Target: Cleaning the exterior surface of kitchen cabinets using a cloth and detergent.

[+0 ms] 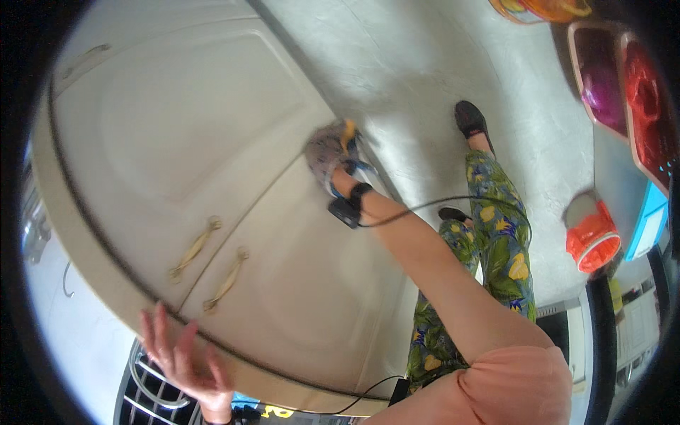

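Observation:
My right hand is low on a cream cabinet door, close to its bottom edge. It holds a bunched grey-brown patterned cloth with orange and blue parts against the door. The cloth is blurred and hides most of the fingers. A black strap with a small device circles the right wrist, and a cable runs from it. At lower left, my left hand is spread at the edge of the pale countertop, holding nothing. Whether it presses on the edge I cannot tell.
Brass-coloured handles stick out from the cabinet doors. A metal rack lies beyond my left hand. Across the grey floor stand a red-lined bin and pinkish containers holding purple and red items.

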### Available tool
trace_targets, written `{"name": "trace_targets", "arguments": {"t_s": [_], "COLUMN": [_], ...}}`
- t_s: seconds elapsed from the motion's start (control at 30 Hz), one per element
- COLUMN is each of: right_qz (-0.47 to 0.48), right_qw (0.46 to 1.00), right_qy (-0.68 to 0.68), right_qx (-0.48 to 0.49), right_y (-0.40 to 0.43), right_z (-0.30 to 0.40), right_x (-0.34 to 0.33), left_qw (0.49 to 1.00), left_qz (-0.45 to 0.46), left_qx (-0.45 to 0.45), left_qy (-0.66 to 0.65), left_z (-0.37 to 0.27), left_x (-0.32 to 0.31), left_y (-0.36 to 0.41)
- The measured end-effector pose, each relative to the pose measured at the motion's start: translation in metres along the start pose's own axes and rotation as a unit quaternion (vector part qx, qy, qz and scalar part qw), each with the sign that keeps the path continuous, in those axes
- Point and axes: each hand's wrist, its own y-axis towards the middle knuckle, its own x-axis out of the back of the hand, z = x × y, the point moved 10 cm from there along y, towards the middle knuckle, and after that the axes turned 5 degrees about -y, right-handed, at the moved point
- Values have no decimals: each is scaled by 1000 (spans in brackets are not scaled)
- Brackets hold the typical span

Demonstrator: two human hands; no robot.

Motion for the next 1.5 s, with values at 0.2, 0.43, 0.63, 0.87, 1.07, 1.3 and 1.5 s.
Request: {"name": "trace_targets", "arguments": {"t_s": [0.2,0.43,0.63,0.87,1.07,1.3,1.5], "right_qz": [98,180,172,195,169,96,157], "right_qw": [988,953,933,938,940,942,942], "right_qy": [70,57,37,-43,-87,-84,-101], "right_qx": [99,237,314,283,282,312,278], "right_y": [-87,-110,-57,-64,-77,-9,3], "right_z": [74,262,396,385,413,485,436], "right_x": [-15,-18,-11,-14,1,28,-5], "left_qw": [996,989,984,979,967,935,874], "left_qz": [-9,-27,-42,-37,-22,-5,-7], "left_qx": [14,-1,-8,0,-2,10,63], "left_qy": [-83,-142,-172,-201,-253,-353,-483], "left_z": [9,10,15,20,22,27,52], "left_x": [-3,7,4,4,12,25,56], "left_y": [1,2,-4,-2,-5,3,8]}}
